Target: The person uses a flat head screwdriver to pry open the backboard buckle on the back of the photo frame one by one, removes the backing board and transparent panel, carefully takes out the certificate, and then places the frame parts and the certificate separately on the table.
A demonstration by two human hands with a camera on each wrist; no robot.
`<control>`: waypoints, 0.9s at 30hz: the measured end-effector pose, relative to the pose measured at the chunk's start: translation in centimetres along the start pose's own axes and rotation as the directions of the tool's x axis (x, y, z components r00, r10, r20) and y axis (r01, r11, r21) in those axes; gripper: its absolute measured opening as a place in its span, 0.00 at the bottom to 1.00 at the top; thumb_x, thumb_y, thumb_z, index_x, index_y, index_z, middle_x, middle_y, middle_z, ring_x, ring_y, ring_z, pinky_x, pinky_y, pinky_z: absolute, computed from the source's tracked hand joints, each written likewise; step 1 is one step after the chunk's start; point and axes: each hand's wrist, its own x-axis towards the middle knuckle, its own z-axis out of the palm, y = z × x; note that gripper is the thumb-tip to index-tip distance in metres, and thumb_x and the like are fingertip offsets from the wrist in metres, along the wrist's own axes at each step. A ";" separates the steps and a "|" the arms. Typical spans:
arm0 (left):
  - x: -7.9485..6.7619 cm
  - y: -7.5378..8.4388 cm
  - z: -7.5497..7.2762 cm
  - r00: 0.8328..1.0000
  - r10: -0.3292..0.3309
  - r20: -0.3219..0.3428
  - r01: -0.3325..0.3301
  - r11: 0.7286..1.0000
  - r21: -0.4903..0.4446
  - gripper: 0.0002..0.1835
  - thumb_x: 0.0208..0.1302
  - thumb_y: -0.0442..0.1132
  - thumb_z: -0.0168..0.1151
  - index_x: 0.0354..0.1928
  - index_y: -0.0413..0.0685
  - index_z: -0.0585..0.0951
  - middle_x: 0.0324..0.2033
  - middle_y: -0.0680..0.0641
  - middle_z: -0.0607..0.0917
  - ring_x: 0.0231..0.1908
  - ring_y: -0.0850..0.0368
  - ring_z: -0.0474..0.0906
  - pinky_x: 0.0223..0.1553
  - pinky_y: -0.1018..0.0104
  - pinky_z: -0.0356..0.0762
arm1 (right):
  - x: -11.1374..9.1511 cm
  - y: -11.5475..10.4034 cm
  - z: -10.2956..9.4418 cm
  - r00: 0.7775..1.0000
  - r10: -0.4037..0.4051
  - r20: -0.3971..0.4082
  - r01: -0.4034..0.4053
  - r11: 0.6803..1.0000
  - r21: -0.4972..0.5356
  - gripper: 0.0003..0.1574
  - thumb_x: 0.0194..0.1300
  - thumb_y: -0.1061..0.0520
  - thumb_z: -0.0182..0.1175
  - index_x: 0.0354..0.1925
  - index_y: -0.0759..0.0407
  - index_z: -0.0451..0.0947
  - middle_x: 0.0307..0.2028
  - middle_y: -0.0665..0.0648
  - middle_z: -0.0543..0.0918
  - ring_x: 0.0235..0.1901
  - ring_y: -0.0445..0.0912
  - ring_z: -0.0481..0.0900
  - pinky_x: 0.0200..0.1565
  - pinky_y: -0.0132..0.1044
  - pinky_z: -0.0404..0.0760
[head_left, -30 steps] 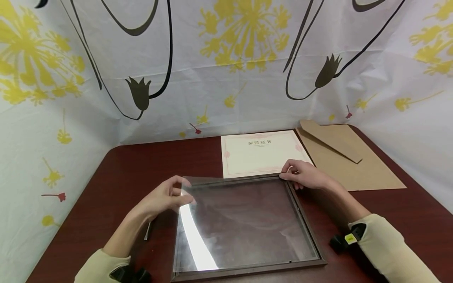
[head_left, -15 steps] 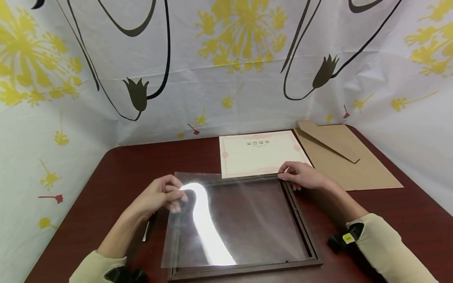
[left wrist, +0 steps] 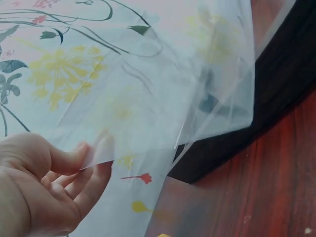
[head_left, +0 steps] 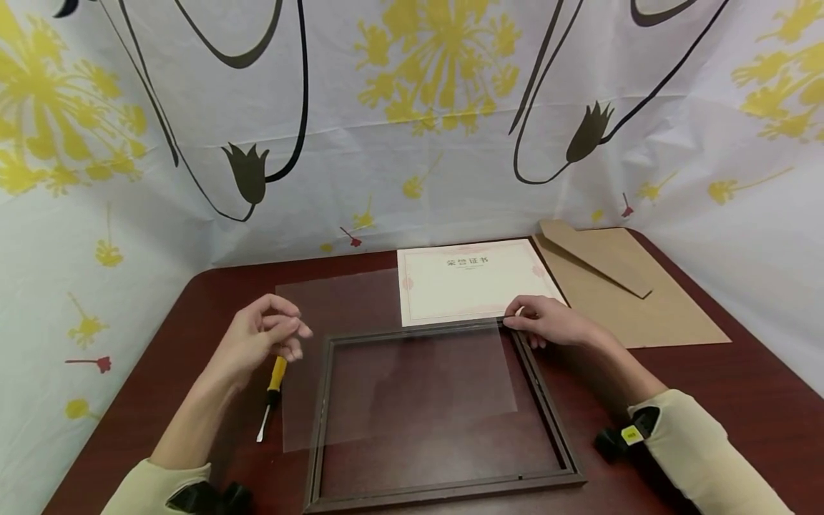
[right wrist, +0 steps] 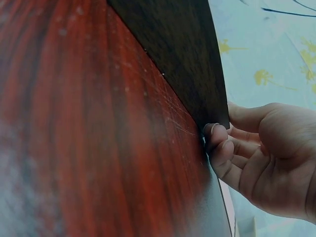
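Note:
A clear plastic sheet (head_left: 344, 304) hangs over the left and middle of a dark brown picture frame (head_left: 444, 492) on the table. My left hand (head_left: 257, 340) pinches the sheet by its left edge; in the left wrist view the sheet (left wrist: 217, 113) passes between the thumb and the fingers. At the frame's far right corner, my right hand (head_left: 547, 320) grips the moulding. The right wrist view has the hand (right wrist: 276, 158) with its thumb and fingertips about that corner of the frame (right wrist: 185, 54).
A yellow and black screwdriver (head_left: 275, 386) lies left of the frame, beneath my left hand. Behind the frame lies a cream certificate (head_left: 473, 286). To its right is a brown backing board (head_left: 669, 315) with a stand flap. Patterned cloth (head_left: 360, 179) hangs behind the table.
The clear sheet has come up from the frame and shifted left and away, carried by my left hand. The bright reflection on it is gone. My right hand stays at the corner.

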 end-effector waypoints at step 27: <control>3.8 2.7 -5.2 0.806 0.224 -0.548 -0.308 0.949 -0.065 0.05 0.71 0.30 0.59 0.46 0.40 0.77 0.26 0.47 0.87 0.20 0.57 0.81 0.26 0.72 0.81 | -0.2 -0.5 0.0 1.000 0.017 -0.003 -0.018 1.000 -0.007 0.12 0.76 0.55 0.58 0.48 0.64 0.76 0.22 0.54 0.76 0.18 0.48 0.75 0.22 0.39 0.78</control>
